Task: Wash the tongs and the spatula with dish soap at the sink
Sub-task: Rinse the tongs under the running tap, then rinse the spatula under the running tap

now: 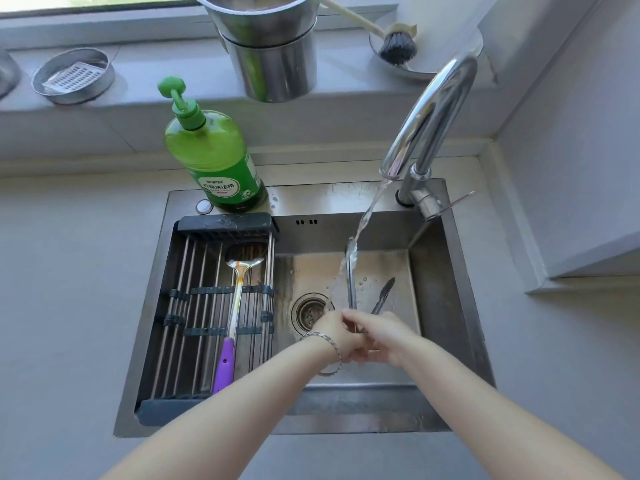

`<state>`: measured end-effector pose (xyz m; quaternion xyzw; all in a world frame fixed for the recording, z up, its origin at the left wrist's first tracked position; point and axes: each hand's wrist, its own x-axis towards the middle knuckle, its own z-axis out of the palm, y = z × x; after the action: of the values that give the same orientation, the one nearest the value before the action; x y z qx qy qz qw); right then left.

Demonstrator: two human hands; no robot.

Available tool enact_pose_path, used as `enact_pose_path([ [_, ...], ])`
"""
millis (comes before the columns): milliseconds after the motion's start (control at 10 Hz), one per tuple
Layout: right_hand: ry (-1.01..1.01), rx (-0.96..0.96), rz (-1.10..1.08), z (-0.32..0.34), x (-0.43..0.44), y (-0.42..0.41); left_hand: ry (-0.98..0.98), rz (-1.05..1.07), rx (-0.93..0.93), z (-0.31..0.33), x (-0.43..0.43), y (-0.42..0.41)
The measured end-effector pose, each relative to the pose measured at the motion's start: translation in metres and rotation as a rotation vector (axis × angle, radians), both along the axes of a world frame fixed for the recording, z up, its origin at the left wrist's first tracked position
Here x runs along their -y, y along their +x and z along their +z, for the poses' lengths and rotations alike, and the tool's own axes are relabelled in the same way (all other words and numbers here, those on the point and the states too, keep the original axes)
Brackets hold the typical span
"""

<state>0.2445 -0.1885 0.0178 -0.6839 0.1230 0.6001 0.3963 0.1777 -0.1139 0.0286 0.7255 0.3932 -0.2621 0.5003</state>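
Steel tongs (351, 282) are held over the sink (346, 194), above the right part of its basin. Their two arms are spread apart and point toward the sink's back wall. Both hands meet at the hinge end, toward the sink's front edge. The right hand (386, 337) has its fingers curled round that end, with one finger (349, 316) reaching across the base of the arms. The left hand (337, 336), with a bracelet (325, 341) on its wrist, presses against the right with fingers curled on the same end. Where the hands overlap, the exact grip is hidden.

Water (363, 220) runs from the tap (436, 109), which stands at the sink's back right corner. The stream strikes the tip of the tongs' left arm and runs down it. The drain (310, 311) sits in the sink's floor, just left of the hands.

A rack (194, 306) spans the left part of the sink. The spatula (239, 289) lies on it with its blade toward the sink's back and its purple handle toward the front. Orange streaks show on its shaft. A green soap bottle (214, 157) stands on the sink's back rim, left of centre.

On the sill behind the sink are stacked metal cups (273, 46), a brush (398, 46) and a round tin (74, 76).
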Motion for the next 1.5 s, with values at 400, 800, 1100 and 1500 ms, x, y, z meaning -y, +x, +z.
enact_pose_path([
  [400,-0.279,0.059,-0.081,-0.111,0.007,0.019,0.335,0.064,-0.044,-0.031,-0.062,-0.046],
  [800,-0.206,0.144,-0.023,-0.093,0.022,0.022,0.701,0.248,-0.25,-0.043,-0.087,-0.09],
  [1100,-0.047,0.162,0.023,-0.038,0.029,0.004,0.343,0.628,-0.207,-0.052,-0.104,-0.116],
  [1500,0.215,0.98,0.398,0.038,0.019,-0.004,0.734,0.332,0.009,0.033,-0.093,-0.158],
])
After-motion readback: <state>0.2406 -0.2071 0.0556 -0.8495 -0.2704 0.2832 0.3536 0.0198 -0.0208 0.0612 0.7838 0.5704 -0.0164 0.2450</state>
